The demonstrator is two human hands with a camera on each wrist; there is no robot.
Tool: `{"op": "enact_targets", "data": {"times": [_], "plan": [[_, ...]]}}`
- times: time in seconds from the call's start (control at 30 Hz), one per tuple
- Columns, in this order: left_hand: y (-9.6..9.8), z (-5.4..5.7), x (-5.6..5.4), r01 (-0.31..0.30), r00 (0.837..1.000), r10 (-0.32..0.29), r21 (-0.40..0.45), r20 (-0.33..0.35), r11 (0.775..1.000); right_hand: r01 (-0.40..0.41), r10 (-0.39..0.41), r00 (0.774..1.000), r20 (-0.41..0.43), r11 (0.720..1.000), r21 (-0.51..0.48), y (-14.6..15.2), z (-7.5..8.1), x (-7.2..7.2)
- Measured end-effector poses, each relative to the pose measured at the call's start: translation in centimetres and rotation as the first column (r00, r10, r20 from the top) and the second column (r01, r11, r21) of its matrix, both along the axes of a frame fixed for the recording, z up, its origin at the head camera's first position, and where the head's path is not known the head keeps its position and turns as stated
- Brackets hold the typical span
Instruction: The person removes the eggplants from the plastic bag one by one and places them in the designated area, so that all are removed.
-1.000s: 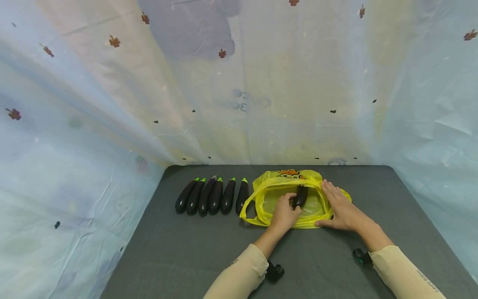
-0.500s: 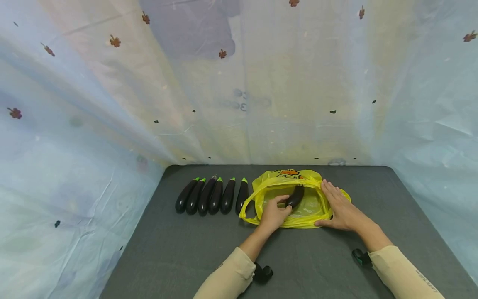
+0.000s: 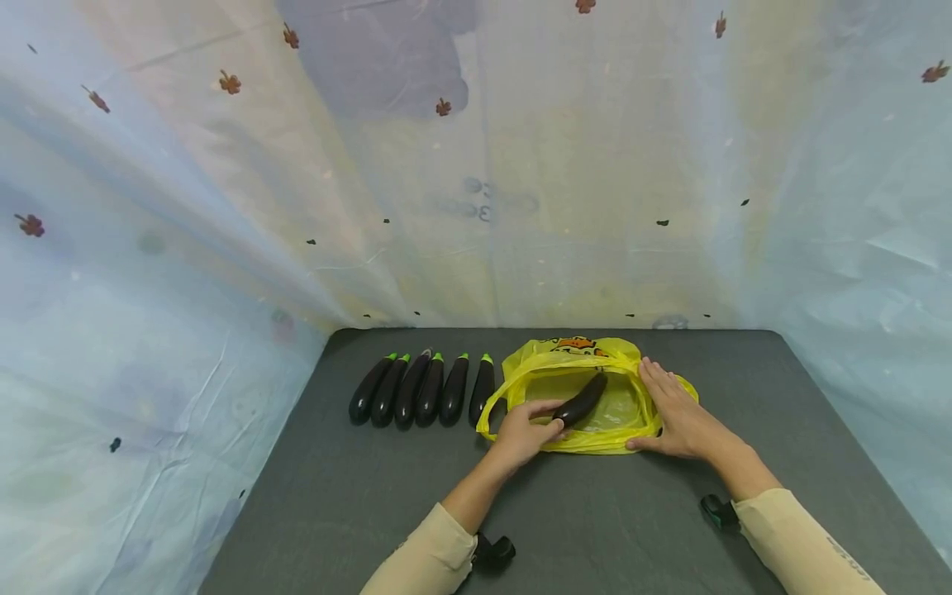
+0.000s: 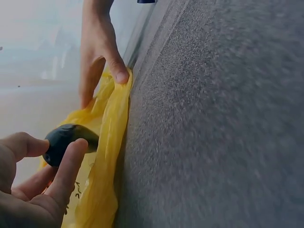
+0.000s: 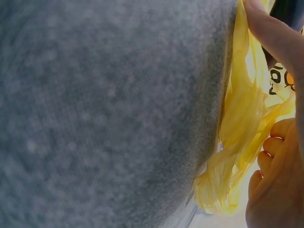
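Note:
A dark purple eggplant (image 3: 582,402) slants across the mouth of a yellow plastic bag (image 3: 535,358), its stem end toward the far rim. My left hand (image 3: 524,431) pinches its rounded lower end between thumb and fingers. The left wrist view shows that end of the eggplant (image 4: 61,146) facing me, close over the bag's near edge. My right hand (image 3: 678,420) is spread at the bag's right side, thumb on the near rim and straight fingers along the far side. In the right wrist view, bag folds (image 5: 242,109) lie beside it.
Several eggplants (image 3: 431,392) lie in a row left of the bag, green stems pointing away. All rest on a dark grey tabletop (image 3: 617,521). A patterned plastic sheet (image 3: 521,165) rises behind the table and along its sides.
My left hand has moved left and toward me, drawing the eggplant's lower end toward the bag's near-left rim, so more of it shows. The right hand has stayed in place.

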State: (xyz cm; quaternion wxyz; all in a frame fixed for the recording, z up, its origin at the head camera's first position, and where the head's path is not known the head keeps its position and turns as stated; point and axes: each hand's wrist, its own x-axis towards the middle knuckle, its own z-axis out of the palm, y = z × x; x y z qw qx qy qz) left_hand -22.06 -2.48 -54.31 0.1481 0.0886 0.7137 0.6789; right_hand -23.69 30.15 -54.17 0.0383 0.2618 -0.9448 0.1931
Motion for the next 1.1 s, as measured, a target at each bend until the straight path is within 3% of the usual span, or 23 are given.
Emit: {"op": "enact_targets", "data": {"times": [0.4, 0.83, 1.1], "plan": [[-3.1, 0.0, 0.9, 0.075, 0.997, -0.076, 0.069, 0.014, 0.995, 0.002, -0.003, 1.000, 0.026, 1.000, 0.014, -0.1, 0.3, -0.1], [-6.6, 2.3, 1.4, 0.148, 0.988, -0.148, 0.024, -0.034, 0.989, 0.000, 0.000, 1.000, 0.009, 1.000, -0.001, -0.1, -0.1, -0.2], [-9.6, 3.7, 1.3, 0.137, 0.987, -0.138, -0.011, -0.078, 0.990, -0.008, 0.008, 1.000, -0.026, 1.000, -0.019, -0.2, -0.3, -0.1]]}}
